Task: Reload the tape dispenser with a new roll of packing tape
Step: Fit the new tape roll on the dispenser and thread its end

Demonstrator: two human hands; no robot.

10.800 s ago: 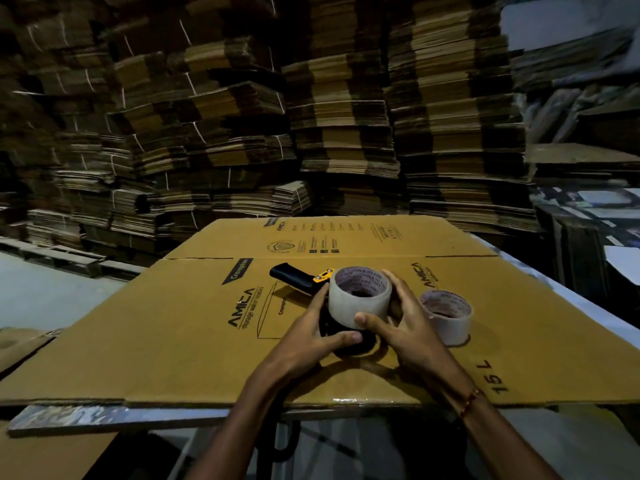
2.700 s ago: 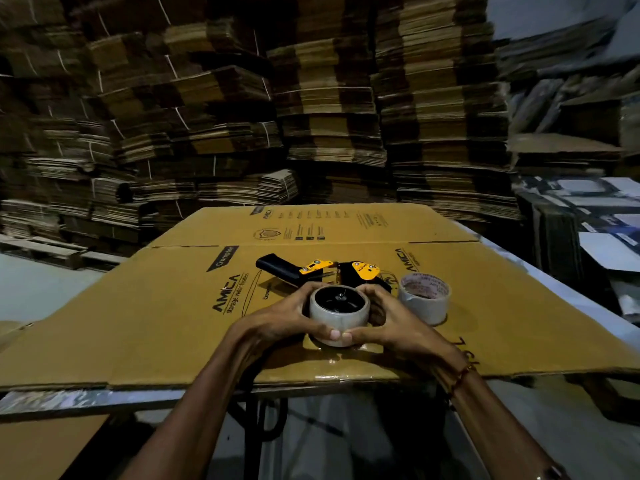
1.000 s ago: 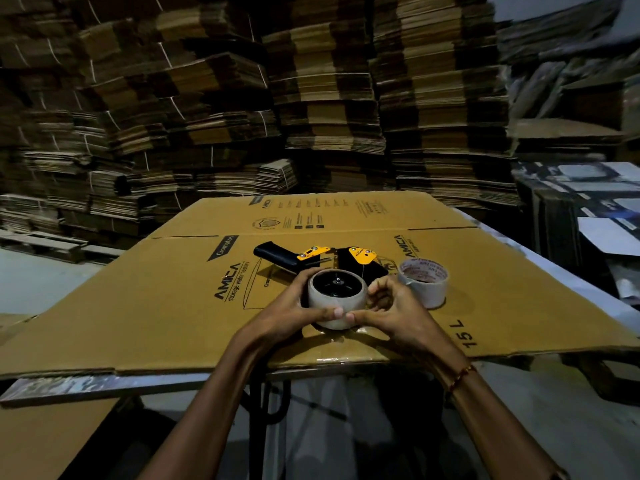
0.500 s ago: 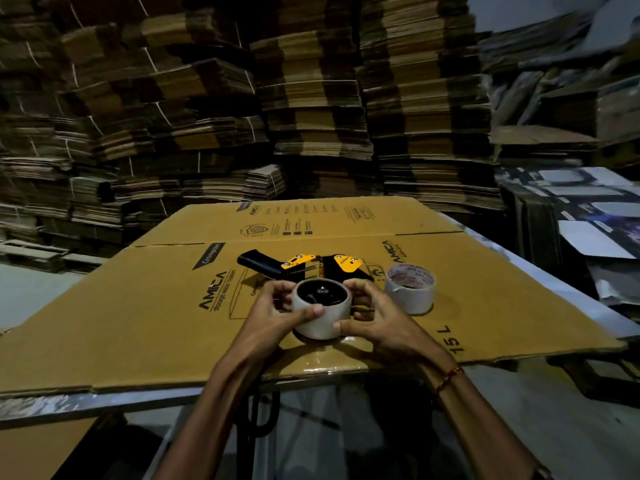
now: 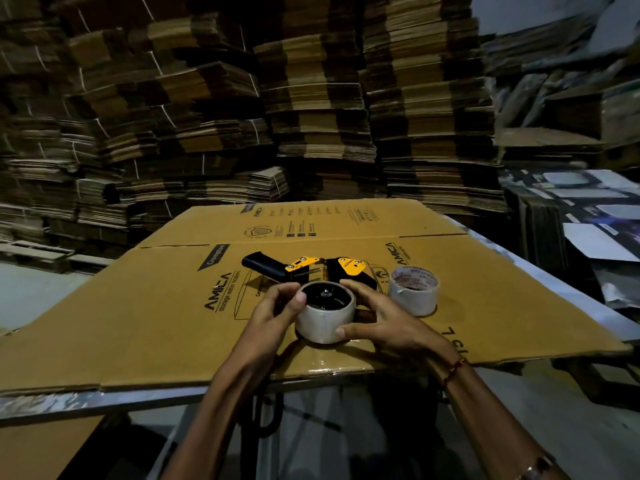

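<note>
A black and orange tape dispenser (image 5: 311,270) lies on its side on a flattened cardboard box (image 5: 138,306). A pale roll of packing tape (image 5: 323,322) sits on the dispenser's black hub, which shows through the roll's core. My left hand (image 5: 277,311) grips the roll's left side with the thumb on its top rim. My right hand (image 5: 384,322) grips its right side, thumb at the front. A second roll (image 5: 414,289) with an empty printed core stands just to the right.
The flattened box covers a table whose pale edge (image 5: 69,400) shows below it. Tall stacks of folded cartons (image 5: 311,98) fill the background. More flattened boxes and printed sheets (image 5: 588,220) lie at the right. A floor (image 5: 31,296) is visible at the left.
The roll that I held above the dispenser now sits pushed down over its hub. In the last second both hands have stayed on it, shifting their grip slightly.
</note>
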